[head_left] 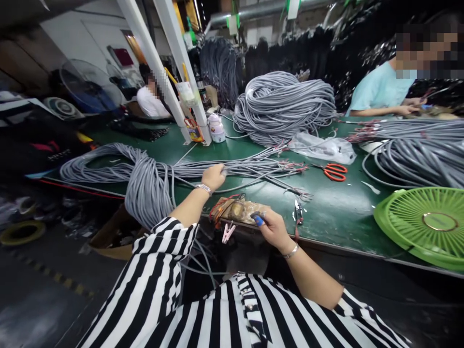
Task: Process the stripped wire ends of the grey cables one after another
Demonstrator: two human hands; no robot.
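Observation:
My left hand [213, 176] reaches forward and is closed around grey cables from the long bundle [152, 179] that lies across the green table [337, 212] and hangs over its near edge. My right hand [272, 228] is closed on a small blue-handled tool [258, 220] at the table's near edge, beside a small brown fixture with red wires [232, 209]. A pink clip [228, 232] hangs below that fixture.
Red-handled scissors [335, 171] lie right of the cable ends, near a clear plastic bag [322, 147]. A big grey cable coil [282, 104] sits behind, more cables [420, 150] at the right. A green fan [427, 222] lies at the near right. Two other people work nearby.

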